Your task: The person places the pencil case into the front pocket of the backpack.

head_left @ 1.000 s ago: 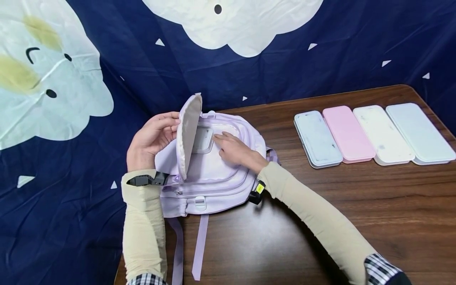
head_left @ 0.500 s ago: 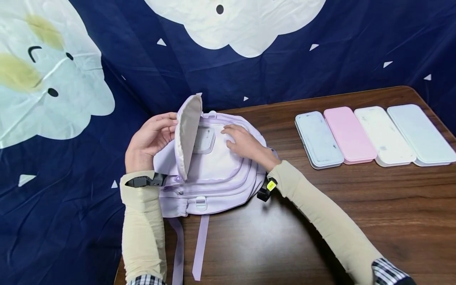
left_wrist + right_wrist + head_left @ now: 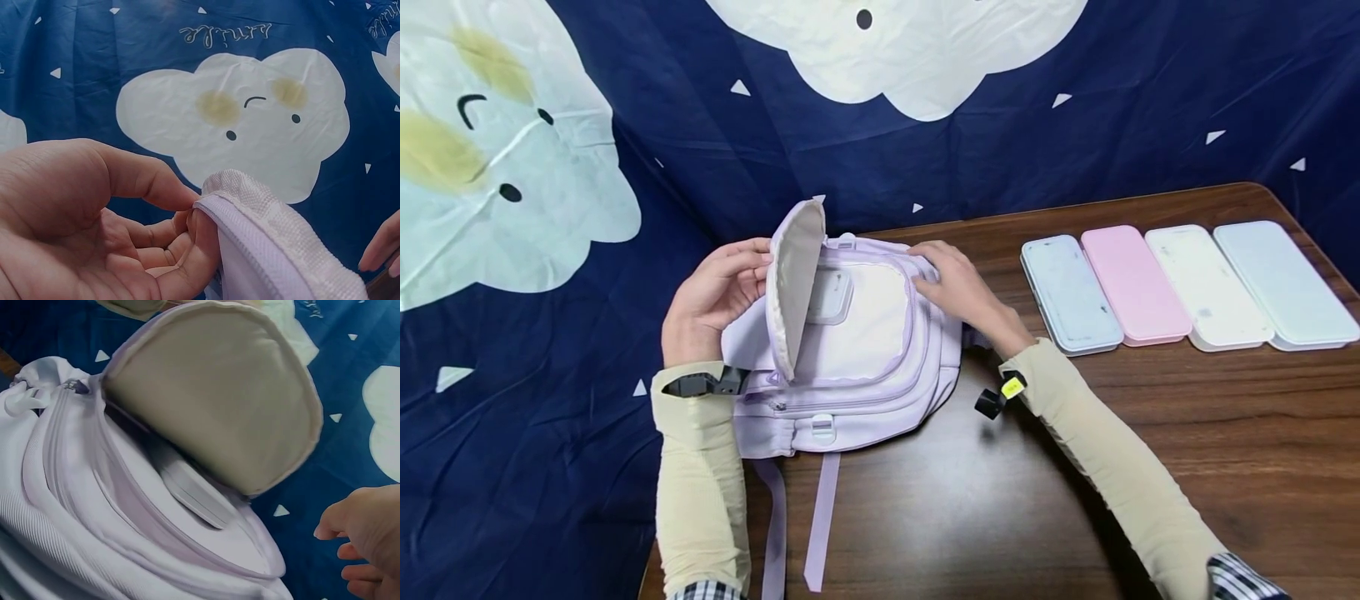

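Observation:
A lilac backpack [image 3: 876,342] lies on the table with its front pocket unzipped. My left hand [image 3: 707,304] pinches the edge of the raised pocket flap [image 3: 797,279] between thumb and fingers, which the left wrist view shows closely. Inside the pocket, partly behind the flap, sits a pale flat case [image 3: 832,297]; the right wrist view shows the case [image 3: 197,494] lying at a slant. Over the backpack's upper right side is my right hand [image 3: 961,287], fingers loosely bent and holding nothing. Whether its fingertips touch the fabric I cannot tell.
Side by side at the table's right lie a light blue case [image 3: 1071,293], a pink case [image 3: 1135,283], a white case [image 3: 1208,286] and a pale blue case [image 3: 1287,283]. Lilac straps [image 3: 823,521] hang toward the near edge. A dark blue cloud-print cloth [image 3: 970,158] stands behind.
My right hand has drawn back rightward from beside the case in the pocket to the backpack's right side. The left hand still holds the flap up, almost unmoved.

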A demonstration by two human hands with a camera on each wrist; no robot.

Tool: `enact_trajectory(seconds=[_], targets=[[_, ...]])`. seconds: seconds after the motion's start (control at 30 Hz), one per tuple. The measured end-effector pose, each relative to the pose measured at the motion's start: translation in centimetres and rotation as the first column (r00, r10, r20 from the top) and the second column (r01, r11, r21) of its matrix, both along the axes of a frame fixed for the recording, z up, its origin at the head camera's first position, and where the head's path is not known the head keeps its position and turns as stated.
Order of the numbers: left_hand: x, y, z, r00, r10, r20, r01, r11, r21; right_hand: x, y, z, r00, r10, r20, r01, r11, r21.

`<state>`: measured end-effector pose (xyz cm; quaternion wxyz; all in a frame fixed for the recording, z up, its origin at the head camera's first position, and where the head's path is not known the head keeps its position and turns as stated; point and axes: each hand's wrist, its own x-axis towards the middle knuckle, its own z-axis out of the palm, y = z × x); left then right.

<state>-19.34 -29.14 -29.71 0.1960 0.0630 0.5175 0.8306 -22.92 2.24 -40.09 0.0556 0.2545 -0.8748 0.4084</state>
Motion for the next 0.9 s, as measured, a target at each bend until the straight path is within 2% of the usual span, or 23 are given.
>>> enact_trajectory(seconds=[0.27, 0.43, 0.73, 0.9], targets=[[0.0, 0.1, 0.0, 1.000, -0.006, -0.002, 0.006, 1.000, 0.004, 0.9, 3.6, -0.1, 0.993, -0.118, 0.006, 0.118, 0.993, -0.009], [0.1, 0.0, -0.1, 1.000, -0.009, -0.006, 0.009, 1.000, 0.007, 1.9, 5.5, -0.7, 0.987, -0.158, -0.010, 0.158, 0.987, -0.017], [0.3, 0.0, -0.2, 1.000, -0.004, -0.016, 0.004, 1.000, 0.006, 3.6, 8.5, -1.8, 0.975, -0.220, 0.036, 0.221, 0.975, -0.019], [0.3, -0.1, -0.2, 1.000, 0.014, -0.012, -0.014, 1.000, -0.003, 4.2, 10.2, -2.2, 0.957, -0.285, 0.062, 0.285, 0.958, 0.005]])
